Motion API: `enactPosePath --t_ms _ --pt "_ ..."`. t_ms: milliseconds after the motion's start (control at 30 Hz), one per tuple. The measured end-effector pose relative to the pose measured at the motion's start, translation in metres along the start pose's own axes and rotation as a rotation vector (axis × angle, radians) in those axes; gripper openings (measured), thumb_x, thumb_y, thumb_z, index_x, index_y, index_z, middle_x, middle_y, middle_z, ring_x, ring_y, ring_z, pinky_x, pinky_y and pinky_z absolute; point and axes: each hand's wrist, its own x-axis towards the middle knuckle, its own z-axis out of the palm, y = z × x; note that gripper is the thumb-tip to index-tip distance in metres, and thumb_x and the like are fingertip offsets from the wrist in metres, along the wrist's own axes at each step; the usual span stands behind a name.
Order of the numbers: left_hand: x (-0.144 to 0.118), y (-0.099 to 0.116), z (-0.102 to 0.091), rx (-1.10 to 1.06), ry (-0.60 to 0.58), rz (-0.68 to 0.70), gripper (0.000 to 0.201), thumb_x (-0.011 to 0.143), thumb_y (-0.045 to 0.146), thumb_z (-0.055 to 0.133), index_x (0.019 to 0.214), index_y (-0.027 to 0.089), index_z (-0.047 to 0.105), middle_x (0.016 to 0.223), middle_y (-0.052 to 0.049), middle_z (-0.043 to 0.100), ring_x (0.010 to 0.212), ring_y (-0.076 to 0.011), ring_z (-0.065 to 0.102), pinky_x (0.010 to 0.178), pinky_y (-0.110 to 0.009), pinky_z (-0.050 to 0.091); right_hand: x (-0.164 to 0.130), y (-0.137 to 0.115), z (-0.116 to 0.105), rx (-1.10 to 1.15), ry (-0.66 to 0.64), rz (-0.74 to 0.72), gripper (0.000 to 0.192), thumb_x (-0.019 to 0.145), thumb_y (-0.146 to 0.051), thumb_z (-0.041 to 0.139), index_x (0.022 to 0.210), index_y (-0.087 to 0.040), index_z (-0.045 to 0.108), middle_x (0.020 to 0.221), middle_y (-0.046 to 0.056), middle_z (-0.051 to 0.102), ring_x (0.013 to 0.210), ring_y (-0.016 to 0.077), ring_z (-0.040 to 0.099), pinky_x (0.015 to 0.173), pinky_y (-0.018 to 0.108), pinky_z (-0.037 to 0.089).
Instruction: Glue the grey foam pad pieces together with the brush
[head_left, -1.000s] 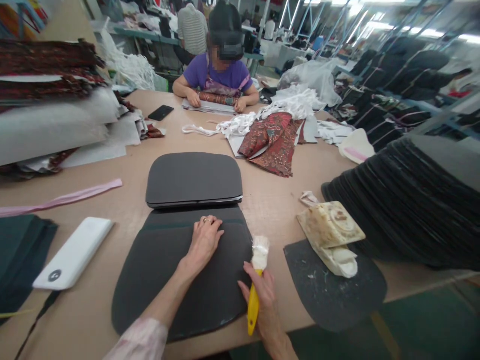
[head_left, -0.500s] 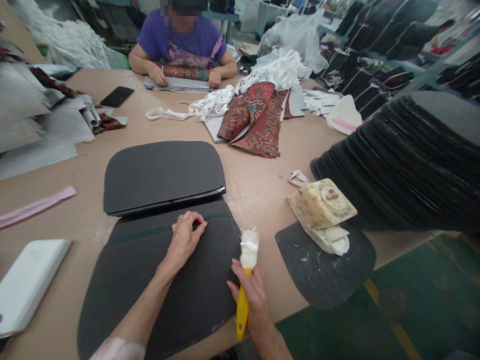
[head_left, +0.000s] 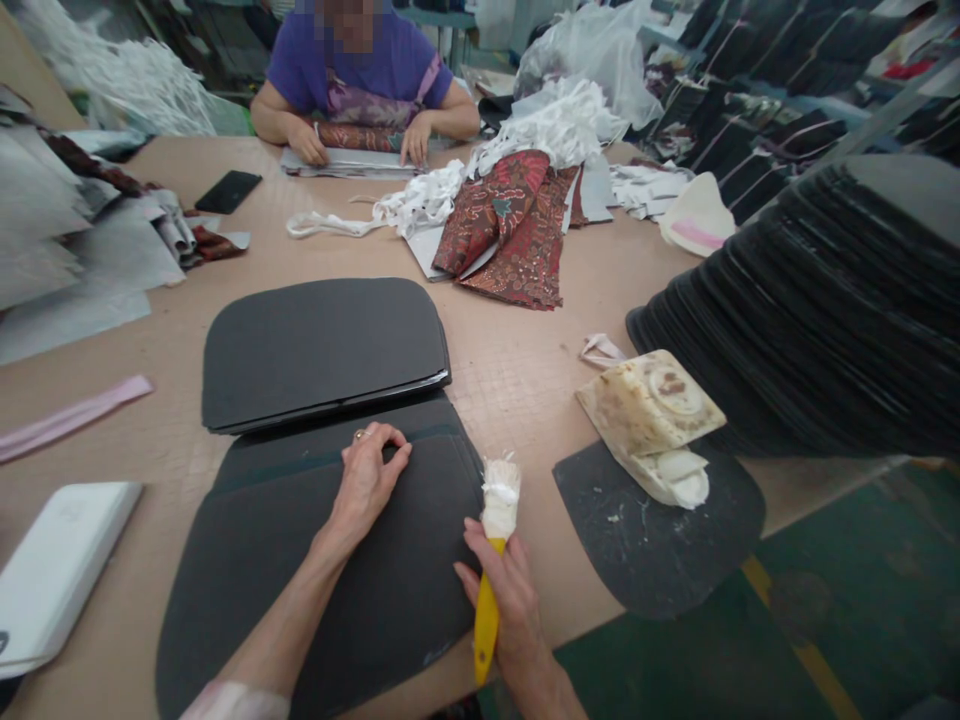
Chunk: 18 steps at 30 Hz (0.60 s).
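My left hand (head_left: 371,470) rests on the overlapping black sheets (head_left: 300,560), its fingers curled together by the top sheet's far edge. Whether that edge is between the fingertips is hidden. Along the sheets' right side, my right hand (head_left: 514,600) grips a paintbrush (head_left: 487,610) by its yellow handle. The brush's bristles point away from me, coated with a thick white paste. Just beyond my left hand lies a neat stack of black panels (head_left: 322,345) with rounded corners. To the right, a stained, paste-crusted container (head_left: 652,400) sits tipped on another black sheet (head_left: 645,550).
A tall leaning pile of black panels (head_left: 810,330) stands at right. Patterned red fabric (head_left: 510,230) and white scraps (head_left: 555,130) lie mid-table. Across it sits a person in purple (head_left: 360,80), hands on a grey stack. A white power bank (head_left: 64,570) and phone (head_left: 229,190) lie left.
My view has tilted and shifted slightly. Both my hands keep their places on the sheets and brush. The person opposite has lifted their left hand a little from the stack.
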Motion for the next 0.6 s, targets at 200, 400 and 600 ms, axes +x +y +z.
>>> enactPosePath --t_ms 200,400,600 --pt "0.000 -0.004 0.004 0.028 0.024 0.033 0.007 0.080 0.024 0.052 0.076 0.019 0.055 0.084 -0.003 0.057 0.085 -0.0207 0.053 0.083 -0.038 0.041 0.006 0.001 0.001 -0.019 0.057 -0.070 0.040 0.084 -0.014 0.054 0.123 -0.021 0.050 0.101 0.007 0.068 0.092 0.0239 0.063 0.077 0.039 0.052" --pt "-0.019 0.004 0.010 0.051 0.267 0.098 0.041 0.081 0.013 0.052 0.121 0.020 0.047 0.134 -0.013 0.036 0.124 -0.0259 0.035 0.101 -0.044 0.035 0.011 -0.002 -0.013 -0.119 0.013 -0.158 0.042 0.082 -0.020 0.058 0.123 -0.021 0.049 0.102 0.008 0.068 0.084 0.0242 0.063 0.079 0.042 0.047" --pt "-0.068 0.014 -0.011 0.188 0.237 0.194 0.048 0.087 0.014 0.040 0.135 0.017 0.032 0.142 -0.010 0.034 0.135 -0.0222 0.021 0.111 -0.045 0.024 0.038 -0.010 0.015 -0.061 0.026 -0.462 0.035 0.081 -0.026 0.061 0.114 -0.018 0.055 0.102 0.009 0.068 0.087 0.0225 0.064 0.081 0.039 0.046"
